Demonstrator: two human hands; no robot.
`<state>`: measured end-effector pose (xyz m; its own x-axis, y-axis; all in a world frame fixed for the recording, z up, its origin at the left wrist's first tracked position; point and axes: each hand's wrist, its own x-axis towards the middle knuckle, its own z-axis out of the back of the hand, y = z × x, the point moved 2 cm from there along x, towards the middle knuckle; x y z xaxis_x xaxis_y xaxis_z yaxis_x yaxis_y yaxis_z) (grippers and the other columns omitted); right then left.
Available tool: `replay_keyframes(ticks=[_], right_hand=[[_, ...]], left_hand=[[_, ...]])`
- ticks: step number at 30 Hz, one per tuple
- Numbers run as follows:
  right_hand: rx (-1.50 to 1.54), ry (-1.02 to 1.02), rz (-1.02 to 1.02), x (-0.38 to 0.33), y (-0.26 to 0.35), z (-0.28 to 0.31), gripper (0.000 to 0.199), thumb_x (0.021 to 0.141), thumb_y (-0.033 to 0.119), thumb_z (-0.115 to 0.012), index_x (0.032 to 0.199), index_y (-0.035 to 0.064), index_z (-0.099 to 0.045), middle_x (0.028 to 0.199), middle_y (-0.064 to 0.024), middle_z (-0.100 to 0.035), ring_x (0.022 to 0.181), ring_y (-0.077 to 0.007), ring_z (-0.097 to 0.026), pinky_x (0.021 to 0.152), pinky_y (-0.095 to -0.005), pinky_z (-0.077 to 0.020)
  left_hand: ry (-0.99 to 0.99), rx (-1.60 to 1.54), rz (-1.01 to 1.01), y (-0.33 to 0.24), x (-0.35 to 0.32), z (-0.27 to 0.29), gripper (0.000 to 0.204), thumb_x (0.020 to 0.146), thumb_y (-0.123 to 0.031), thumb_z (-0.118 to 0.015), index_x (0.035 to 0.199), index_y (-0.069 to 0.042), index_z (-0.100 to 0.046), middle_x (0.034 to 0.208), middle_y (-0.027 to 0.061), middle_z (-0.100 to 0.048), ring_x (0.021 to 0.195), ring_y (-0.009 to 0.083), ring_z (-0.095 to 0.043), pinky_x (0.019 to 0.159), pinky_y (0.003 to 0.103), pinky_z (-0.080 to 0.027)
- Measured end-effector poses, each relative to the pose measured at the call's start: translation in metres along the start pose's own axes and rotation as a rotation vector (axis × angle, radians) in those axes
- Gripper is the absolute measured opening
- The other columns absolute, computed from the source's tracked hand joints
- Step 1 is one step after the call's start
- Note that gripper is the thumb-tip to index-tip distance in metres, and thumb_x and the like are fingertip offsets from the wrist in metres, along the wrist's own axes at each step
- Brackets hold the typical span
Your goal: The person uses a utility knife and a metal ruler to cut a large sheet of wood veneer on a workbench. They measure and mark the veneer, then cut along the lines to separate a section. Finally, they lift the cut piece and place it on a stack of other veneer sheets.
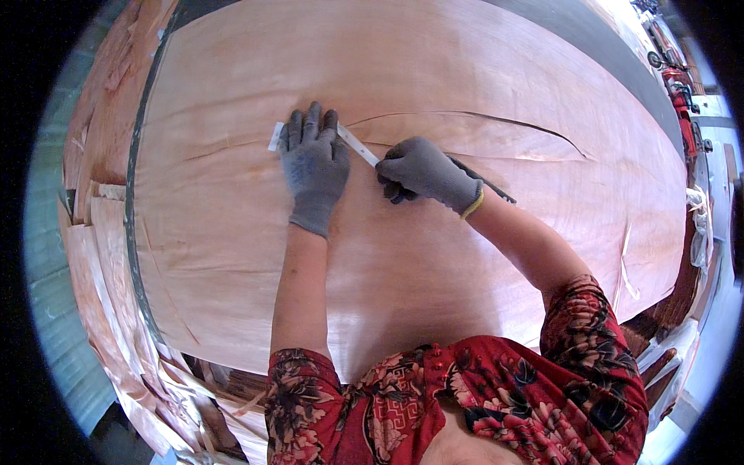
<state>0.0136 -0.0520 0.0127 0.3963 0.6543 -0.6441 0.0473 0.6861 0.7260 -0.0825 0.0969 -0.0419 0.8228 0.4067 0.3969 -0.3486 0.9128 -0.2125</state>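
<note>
My left hand (314, 167), in a grey glove, lies flat on a large sheet of thin wood veneer (411, 256), its fingers stretched out. A narrow white strip (358, 145), dotted like perforated tape, runs from beside its fingers to my right hand (426, 170). Left of my fingers shows a short white end (276, 136); the hand hides whether both are one piece. My right hand, also gloved, is closed round the strip's near end. Behind its wrist, a slim dark bar (492, 188) sticks out; its kind and whether I hold it are unclear.
Just beyond my hands, a long curved split (496, 118) crosses the veneer to the right. Torn veneer scraps (132, 318) pile along the left edge. A loose sliver (625, 263) lies at right. Clear plastic wrap (674, 353) and a red machine (683, 108) stand beyond the right edge.
</note>
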Motion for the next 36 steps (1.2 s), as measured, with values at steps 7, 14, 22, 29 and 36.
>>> replay_keyframes(ticks=[7, 14, 22, 29, 36], right_hand=[[-0.104, -0.065, 0.053, 0.006, -0.003, -0.006, 0.024, 0.084, 0.016, -0.057, 0.075, -0.0048, -0.063, 0.062, -0.0099, -0.063, 0.052, -0.0147, -0.061, 0.049, -0.0266, -0.0501], [-0.22, 0.021, 0.232, 0.016, -0.006, 0.003, 0.023, 0.082, 0.015, -0.057, 0.073, -0.005, -0.063, 0.061, -0.0104, -0.063, 0.051, -0.0153, -0.062, 0.048, -0.0264, -0.0502], [-0.168, 0.315, 0.398, 0.026, 0.014, 0.069, 0.017, 0.081, 0.013, -0.059, 0.075, -0.0019, -0.064, 0.062, -0.0072, -0.06, 0.049, -0.0134, -0.058, 0.044, -0.0242, -0.0453], [0.655, -0.276, 0.673, -0.088, -0.037, 0.174, 0.027, 0.095, 0.023, -0.047, 0.103, 0.0009, -0.059, 0.083, -0.0076, -0.063, 0.078, -0.0177, -0.065, 0.063, -0.0265, -0.0502], [0.435, -0.982, 0.597, -0.167, -0.183, 0.192, 0.033, 0.096, 0.03, -0.046, 0.109, 0.0039, -0.062, 0.103, -0.0026, -0.064, 0.098, -0.0125, -0.057, 0.087, -0.0298, -0.0459]], left_hand=[[0.016, -0.044, 0.054, 0.001, 0.001, -0.002, 0.041, 0.084, -0.035, -0.054, 0.116, -0.011, -0.062, 0.133, 0.0102, -0.048, 0.124, 0.0344, -0.039, 0.106, 0.048, -0.024], [0.063, -0.041, 0.046, 0.003, 0.003, -0.001, 0.057, 0.076, -0.048, -0.062, 0.119, -0.01, -0.06, 0.137, 0.0119, -0.045, 0.128, 0.0347, -0.036, 0.107, 0.047, -0.021], [0.148, -0.1, 0.067, 0.007, 0.002, 0.003, 0.064, 0.074, -0.051, -0.063, 0.122, -0.009, -0.058, 0.139, 0.0126, -0.042, 0.131, 0.035, -0.033, 0.109, 0.046, -0.019], [0.142, -0.137, 0.01, 0.0, 0.008, -0.003, 0.059, 0.076, -0.043, -0.065, 0.124, -0.008, -0.056, 0.14, 0.0136, -0.041, 0.131, 0.0327, -0.033, 0.108, 0.044, -0.022], [0.003, -0.535, 0.072, -0.008, 0.016, -0.033, 0.061, 0.079, -0.029, -0.066, 0.129, 0.001, -0.047, 0.14, 0.0216, -0.037, 0.136, 0.0369, -0.021, 0.109, 0.048, -0.021]])
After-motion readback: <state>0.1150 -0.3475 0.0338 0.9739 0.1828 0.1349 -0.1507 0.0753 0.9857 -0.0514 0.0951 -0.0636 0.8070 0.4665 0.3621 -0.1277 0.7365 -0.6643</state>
